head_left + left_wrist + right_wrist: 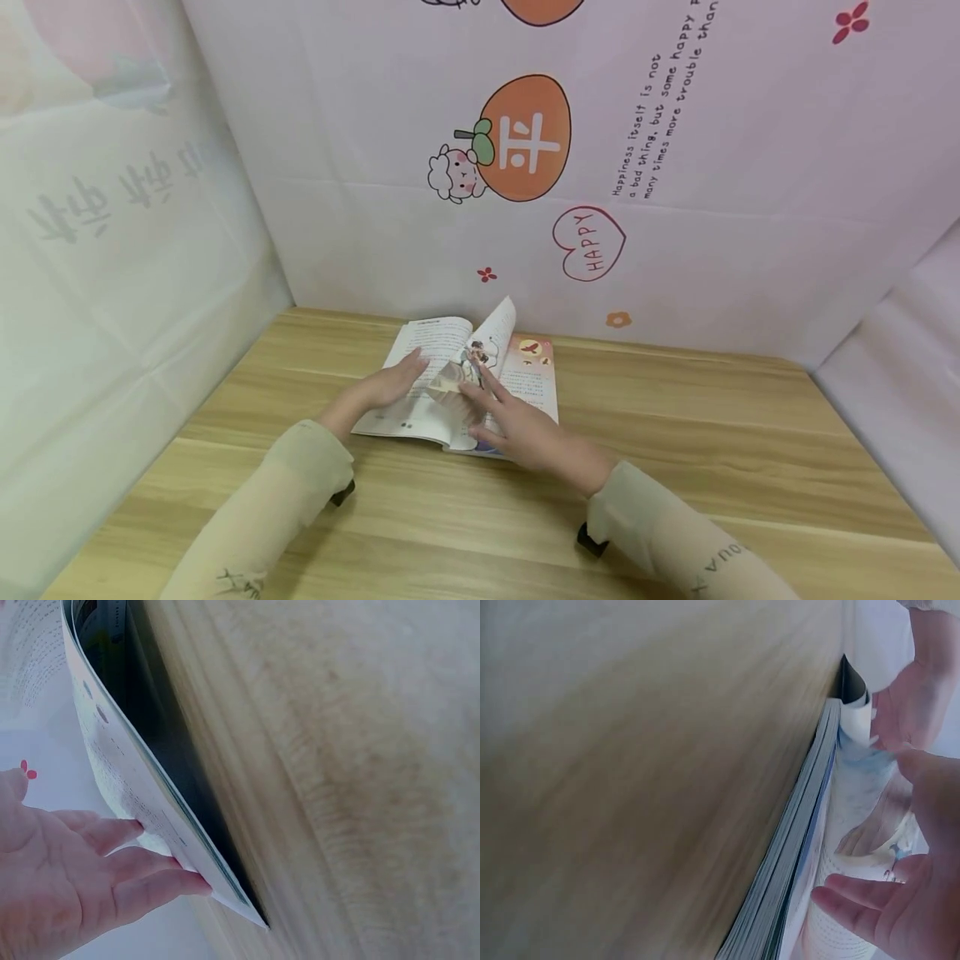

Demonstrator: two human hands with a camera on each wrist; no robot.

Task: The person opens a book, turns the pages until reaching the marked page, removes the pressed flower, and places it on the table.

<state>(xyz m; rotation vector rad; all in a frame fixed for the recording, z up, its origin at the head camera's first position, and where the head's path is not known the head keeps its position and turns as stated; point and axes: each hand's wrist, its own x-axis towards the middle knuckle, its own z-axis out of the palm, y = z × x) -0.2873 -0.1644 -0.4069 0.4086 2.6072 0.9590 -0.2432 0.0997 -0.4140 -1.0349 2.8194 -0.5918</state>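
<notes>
An open book (408, 421) lies on the wooden table near the back wall, its left-hand pages bowed up from the table. My left hand (393, 382) rests on the left page, and in the left wrist view its fingertips (196, 883) press the printed paper close to the edge. Between the two halves stands a lifted illustrated page (491, 337), curled over toward the left. Against that page is my right hand (525, 429), its fingers spread and fairly straight. In the right wrist view the right thumb (911, 761) touches the curled paper, with the fingers apart from it.
The wooden table (675, 467) extends to both sides and in front of the book. Behind it hangs a white printed cloth (375, 242) with cartoon fruit and lettering. More white cloth (112, 292) closes off the left side.
</notes>
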